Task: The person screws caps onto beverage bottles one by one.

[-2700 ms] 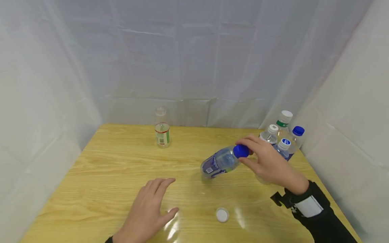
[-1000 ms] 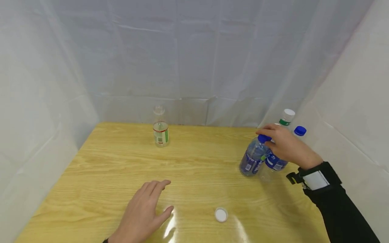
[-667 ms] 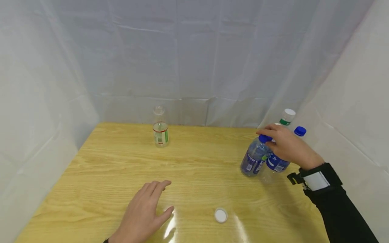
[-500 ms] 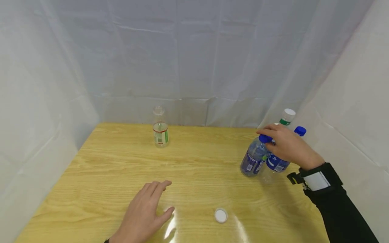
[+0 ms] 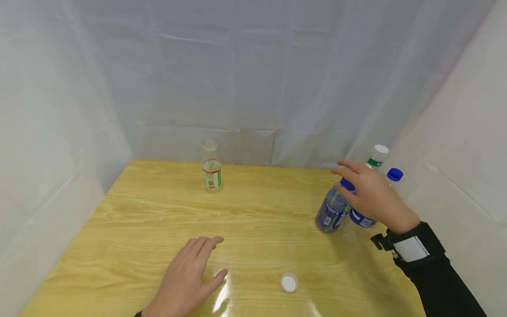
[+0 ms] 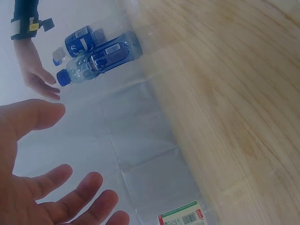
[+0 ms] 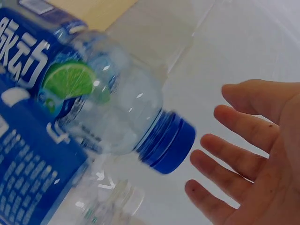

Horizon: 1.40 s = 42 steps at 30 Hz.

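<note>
A plastic drink bottle with a blue cap and purple-blue label [image 5: 330, 213] stands upright at the table's right side. My right hand [image 5: 372, 196] hovers just above and beside it, fingers spread. In the right wrist view a gap shows between my fingertips and the blue cap [image 7: 171, 143], and a lime slice decorates the label. Nothing is in my left hand [image 5: 188, 273], which is held over the front left of the table with thumb and fingers apart. Nearest to it lies a small white cap [image 5: 289, 283].
Behind my right hand, partly hidden, more bottles cluster, including one with a white cap [image 5: 381, 150] and one with a blue cap [image 5: 394, 174]. A clear bottle with a green-and-white label [image 5: 212, 175] stands at the wooden table's back edge. White sheeting [image 5: 253, 79] surrounds the table.
My right hand carried the blue-capped bottle rightward and stood it beside the other bottles. Its fingers have since let go of the cap and spread. My left hand stays nearly still.
</note>
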### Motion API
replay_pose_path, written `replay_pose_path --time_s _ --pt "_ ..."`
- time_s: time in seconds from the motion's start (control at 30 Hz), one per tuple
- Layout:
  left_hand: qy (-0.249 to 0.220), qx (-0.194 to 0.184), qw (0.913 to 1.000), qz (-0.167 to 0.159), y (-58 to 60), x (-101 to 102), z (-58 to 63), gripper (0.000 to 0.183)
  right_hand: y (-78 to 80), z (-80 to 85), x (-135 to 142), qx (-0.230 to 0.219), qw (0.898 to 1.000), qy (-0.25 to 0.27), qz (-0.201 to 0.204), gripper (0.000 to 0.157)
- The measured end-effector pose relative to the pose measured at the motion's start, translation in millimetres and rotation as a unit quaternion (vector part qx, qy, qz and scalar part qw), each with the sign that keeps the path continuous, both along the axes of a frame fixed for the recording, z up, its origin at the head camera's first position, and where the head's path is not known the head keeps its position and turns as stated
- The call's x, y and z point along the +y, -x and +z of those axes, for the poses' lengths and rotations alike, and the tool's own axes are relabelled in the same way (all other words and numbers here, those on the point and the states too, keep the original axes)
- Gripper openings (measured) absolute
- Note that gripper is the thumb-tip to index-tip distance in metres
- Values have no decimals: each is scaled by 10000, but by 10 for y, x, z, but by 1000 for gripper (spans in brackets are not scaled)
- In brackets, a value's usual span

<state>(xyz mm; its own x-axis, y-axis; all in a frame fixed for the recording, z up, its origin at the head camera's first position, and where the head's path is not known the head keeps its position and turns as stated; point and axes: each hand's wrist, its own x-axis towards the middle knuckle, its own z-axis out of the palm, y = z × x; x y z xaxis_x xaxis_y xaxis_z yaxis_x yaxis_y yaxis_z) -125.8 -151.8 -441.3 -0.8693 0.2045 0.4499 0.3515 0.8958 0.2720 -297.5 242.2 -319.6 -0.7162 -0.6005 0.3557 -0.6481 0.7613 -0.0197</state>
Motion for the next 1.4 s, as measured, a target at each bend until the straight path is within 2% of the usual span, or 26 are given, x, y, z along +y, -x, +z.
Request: replay_pose_path --time_s 0.07,0.17,0.43,0.77,1.1,1.27,1.4 --pt "-5 -9 10000 -11 -1 2 1 63 -51 -4 -53 199 9997 75 148 49" --pt "-22 -25 10000 -23 0 8 2 63 -132 -11 -133 219 9988 209 394 51" --pt "15 126 9999 -85 11 11 -7 61 -369 -70 -346 -305 9946 585 801 57" --pt "99 -139 9999 23 -14 -12 40 62 -598 -255 -593 -977 9884 630 981 59" --pt "21 32 9999 -100 -4 -15 22 60 -743 -433 -671 -1115 9872 507 1024 58" --pt "-36 -49 10000 -26 14 -18 28 60 -781 -543 -705 -1172 9851 563 1128 59" --pt "-98 -95 9999 85 78 -38 74 61 -814 -639 -730 -1325 9827 539 1176 59"
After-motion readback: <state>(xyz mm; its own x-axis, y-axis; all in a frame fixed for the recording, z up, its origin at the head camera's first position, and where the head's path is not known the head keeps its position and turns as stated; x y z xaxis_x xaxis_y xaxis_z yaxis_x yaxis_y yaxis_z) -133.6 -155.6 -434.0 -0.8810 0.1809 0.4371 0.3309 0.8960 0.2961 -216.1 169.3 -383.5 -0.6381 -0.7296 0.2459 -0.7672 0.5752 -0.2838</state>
